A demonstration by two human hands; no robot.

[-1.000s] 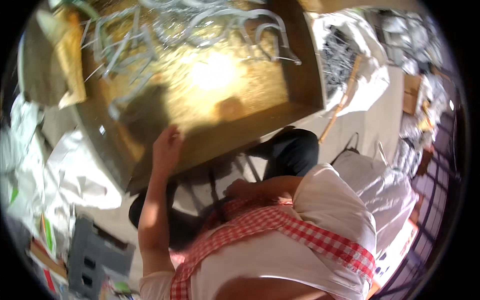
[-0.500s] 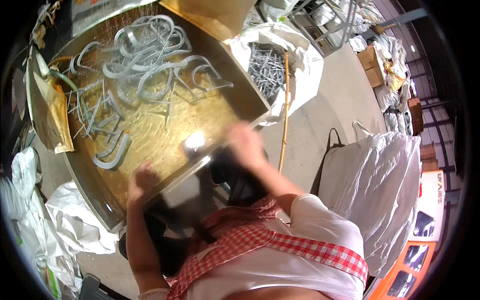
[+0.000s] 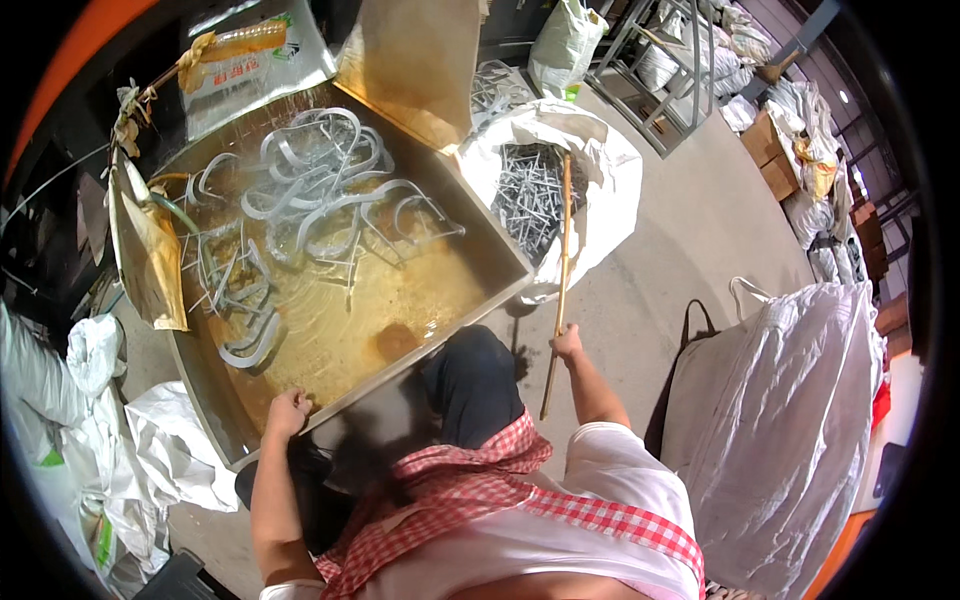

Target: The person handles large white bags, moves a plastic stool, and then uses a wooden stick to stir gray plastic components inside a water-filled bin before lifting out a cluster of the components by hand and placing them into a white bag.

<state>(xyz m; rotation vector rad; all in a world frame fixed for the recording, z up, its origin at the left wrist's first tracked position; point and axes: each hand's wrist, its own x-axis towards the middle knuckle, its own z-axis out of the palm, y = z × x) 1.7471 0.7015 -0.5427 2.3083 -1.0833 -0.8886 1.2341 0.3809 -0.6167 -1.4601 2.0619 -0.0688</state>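
My right hand (image 3: 566, 341) is closed round a long thin wooden stick (image 3: 562, 270). The stick's far part lies over an open white woven sack (image 3: 607, 200), which holds a heap of thin grey strips (image 3: 530, 192). My left hand (image 3: 289, 411) is at the near left edge of a large metal tray (image 3: 400, 371), its fingers curled in; whether they hold anything is hidden. Shallow yellowish water (image 3: 330, 320) covers the tray's bottom. Curved translucent grey strips (image 3: 325, 165) lie tangled at its far side, and one bent strip (image 3: 255, 343) rests near the left wall.
A tall pale sack (image 3: 775, 420) stands at my right. Crumpled white sacks (image 3: 185, 440) lie at the left. Stained boards (image 3: 410, 75) rise at the tray's far corner. A metal frame (image 3: 660, 85), cardboard boxes (image 3: 765, 140) and more bags are farther back.
My right hand has moved right from the tray's near edge and taken hold of the stick. My left hand stays by the tray, fingers more curled. The whole view has shifted.
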